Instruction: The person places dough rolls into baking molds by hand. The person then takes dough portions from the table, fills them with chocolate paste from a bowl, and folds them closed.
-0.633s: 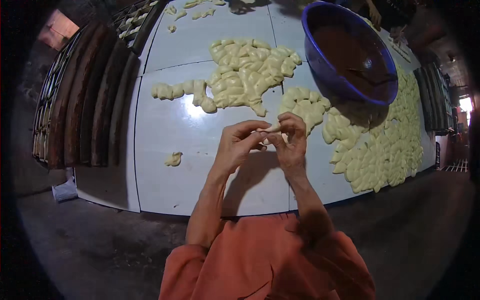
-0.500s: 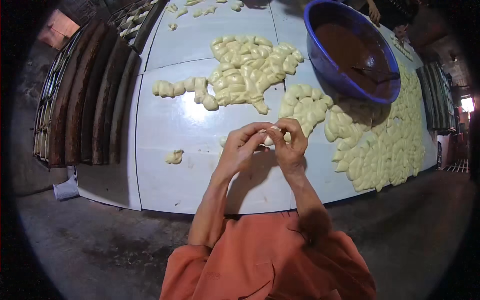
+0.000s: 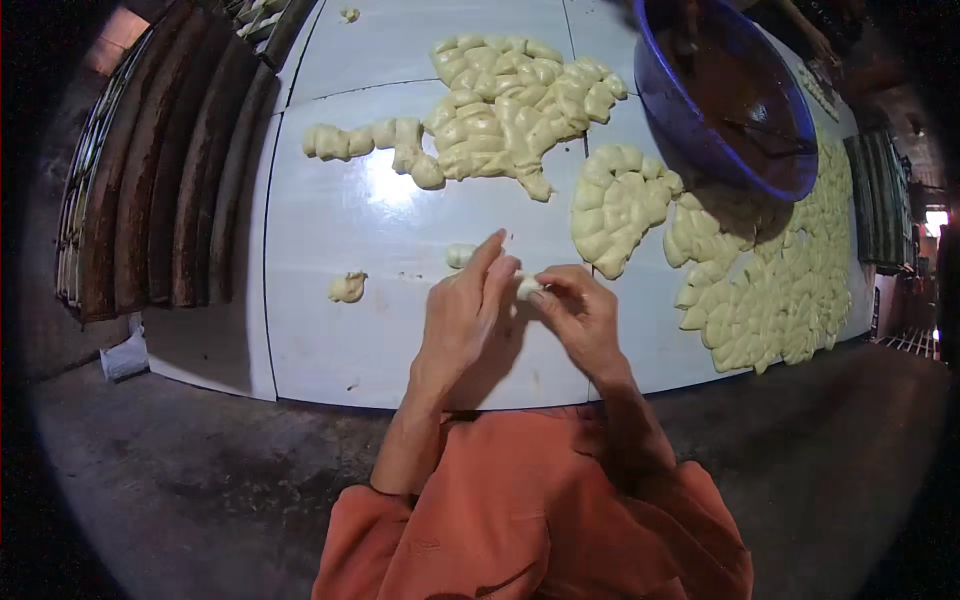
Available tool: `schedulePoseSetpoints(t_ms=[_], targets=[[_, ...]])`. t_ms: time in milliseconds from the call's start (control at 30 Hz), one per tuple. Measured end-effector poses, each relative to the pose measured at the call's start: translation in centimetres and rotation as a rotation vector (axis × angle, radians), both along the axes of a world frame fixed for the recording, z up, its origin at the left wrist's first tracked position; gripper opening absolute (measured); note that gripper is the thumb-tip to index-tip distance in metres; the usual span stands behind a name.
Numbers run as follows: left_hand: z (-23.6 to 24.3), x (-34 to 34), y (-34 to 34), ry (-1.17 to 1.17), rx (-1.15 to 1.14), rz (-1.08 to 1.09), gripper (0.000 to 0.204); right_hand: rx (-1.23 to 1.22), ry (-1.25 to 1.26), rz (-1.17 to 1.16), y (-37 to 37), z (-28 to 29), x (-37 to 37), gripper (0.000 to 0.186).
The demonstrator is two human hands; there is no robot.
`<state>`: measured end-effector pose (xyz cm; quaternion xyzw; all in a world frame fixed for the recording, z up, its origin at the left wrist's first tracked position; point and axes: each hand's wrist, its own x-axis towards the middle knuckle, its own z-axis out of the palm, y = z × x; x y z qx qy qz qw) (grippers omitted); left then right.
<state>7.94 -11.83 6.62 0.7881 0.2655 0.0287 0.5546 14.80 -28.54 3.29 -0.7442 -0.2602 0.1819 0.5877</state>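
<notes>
Between thumb and fingers, my right hand [image 3: 582,315] pinches a small pale piece of dough [image 3: 528,288] just above the white table. My left hand [image 3: 460,312] is open beside it, fingers stretched out and pointing away from me; whether it touches the piece I cannot tell. A second small roll of dough [image 3: 460,255] lies just beyond my left fingers. Off to the left sits a loose lump of dough [image 3: 347,288]. Farther back, a large cluster of shaped dough pieces [image 3: 500,115] spreads over the tabletop, with a smaller cluster [image 3: 622,205] to its right.
A blue basin [image 3: 668,110] of brown liquid stands at the back right, a dark utensil in it. Many dough pieces [image 3: 770,305] cover the table's right side. Dark stacked trays [image 3: 135,190] line the left edge. Another person's hand [image 3: 822,48] is at the far right.
My hands, together on the dough before, have parted slightly. My left fingers have straightened, while my right still pinches the piece. The view has shifted a little; another person's arm now reaches over the basin.
</notes>
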Motion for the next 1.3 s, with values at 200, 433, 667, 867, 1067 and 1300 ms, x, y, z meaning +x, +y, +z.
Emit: schedulePoseSetpoints(t_ms=[200, 433, 667, 867, 1067, 1300], targets=[[-2.2, -2.5, -0.9, -0.075, 0.461, -0.314, 0.032, -0.361, -0.019, 0.058, 1.1, -1.4, 0.3, 0.021], [-1.7, -2.8, 0.7, -0.169, 0.375, -0.208, 0.047, -0.285, -0.176, -0.013, 6.3, 0.5, 4.5, 0.022], [-2.3, 0.8, 10.2, -0.199, 0.571, 0.179, 0.032, -0.272, -0.697, 0.076, 18.9, -1.7, 6.9, 0.033], [-7.5, 4.5, 14.7, -0.093, 0.896, -0.022, 0.036, -0.337, -0.466, 0.119, 18.7, -1.6, 6.9, 0.023], [-9.0, 5.2, 14.6, -0.146, 0.938, 0.050, 0.037, 0.187, 0.404, -0.104, 11.4, -1.6, 8.1, 0.016], [-4.1, 4.1, 9.8, -0.308, 0.432, 0.145, 0.046, 0.607, 0.884, -0.125, 8.8, -0.4, 8.4, 0.028]])
